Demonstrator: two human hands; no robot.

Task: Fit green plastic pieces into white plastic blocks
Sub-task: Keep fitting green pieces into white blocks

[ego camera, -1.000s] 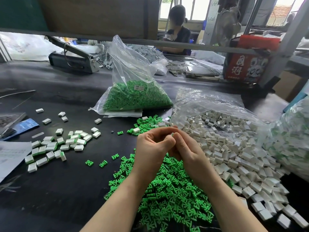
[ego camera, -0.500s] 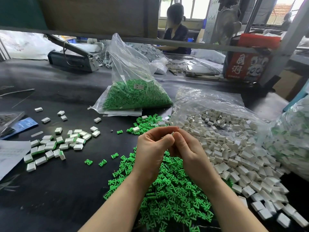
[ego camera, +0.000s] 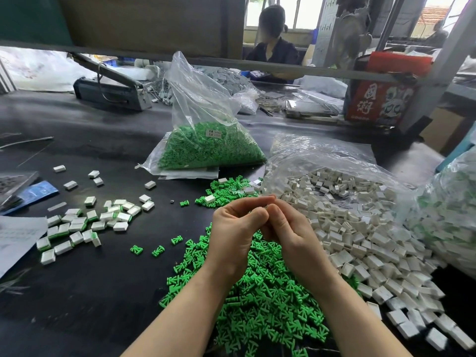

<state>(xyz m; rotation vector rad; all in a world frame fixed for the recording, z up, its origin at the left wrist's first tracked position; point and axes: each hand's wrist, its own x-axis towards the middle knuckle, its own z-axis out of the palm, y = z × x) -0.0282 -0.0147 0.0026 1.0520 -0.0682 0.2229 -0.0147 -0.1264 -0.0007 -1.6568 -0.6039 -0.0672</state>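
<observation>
My left hand (ego camera: pixel 237 228) and my right hand (ego camera: pixel 291 235) meet fingertip to fingertip above the table's middle. Their curled fingers pinch a small pale part (ego camera: pixel 266 207), almost wholly hidden between them. Under my wrists lies a heap of loose green pieces (ego camera: pixel 270 300). To the right, white blocks (ego camera: pixel 360 235) spill from an open clear bag. At the left sits a scatter of white blocks with green fitted in them (ego camera: pixel 85 225).
A clear bag of green pieces (ego camera: pixel 206 148) stands behind my hands, with a smaller green pile (ego camera: pixel 226 191) in front of it. Another bag of blocks (ego camera: pixel 450 215) bulges at the right edge. Papers (ego camera: pixel 15 238) lie left; a sealer (ego camera: pixel 110 91), red box (ego camera: pixel 381 99) and person (ego camera: pixel 273 47) are behind.
Both hands stay pressed together at the same spot, with only slight finger movement. The piles and bags have not moved.
</observation>
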